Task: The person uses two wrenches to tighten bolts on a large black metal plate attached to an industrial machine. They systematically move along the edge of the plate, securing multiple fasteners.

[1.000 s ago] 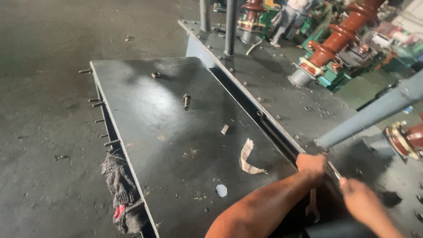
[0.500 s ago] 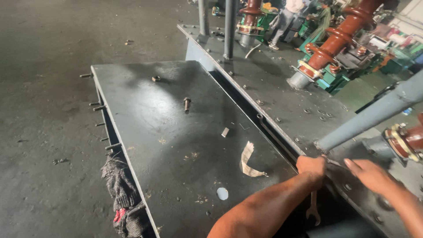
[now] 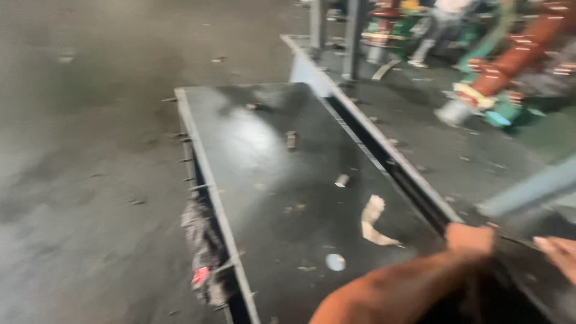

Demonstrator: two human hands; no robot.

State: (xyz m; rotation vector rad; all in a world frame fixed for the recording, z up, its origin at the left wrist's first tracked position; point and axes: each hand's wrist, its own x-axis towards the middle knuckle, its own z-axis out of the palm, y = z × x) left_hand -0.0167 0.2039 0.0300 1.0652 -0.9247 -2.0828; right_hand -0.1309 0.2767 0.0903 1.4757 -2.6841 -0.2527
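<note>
A workshop floor [image 3: 72, 180] of grey concrete fills the left of the blurred view, and a large dark metal plate [image 3: 282, 180] — the surface under the work — runs away from the camera, bolts sticking out along its left rim. Compared with half a second ago the view has swung: the plate now sits further right and higher, and the brown ribbed insulator [image 3: 516, 54] with its green fittings has slid to the top right corner. A grey bar [image 3: 534, 189] slants in from the right edge.

The left hand [image 3: 470, 239] is closed in a fist at the plate's near right edge, over the dark gap beside it; what it grips is hidden by blur. It sits in the same spot as before. The right hand [image 3: 558, 255] has drawn back toward the right border — only flat, loosely spread fingers show, holding nothing that can be made out.

A dirty rag [image 3: 204, 252] hangs off the left rim. On the plate lie a curled pale strip [image 3: 372, 222], just left of the fist, a loose bolt [image 3: 292, 139], a small metal stub [image 3: 342, 180] and a pale round disc [image 3: 335, 261].
</note>
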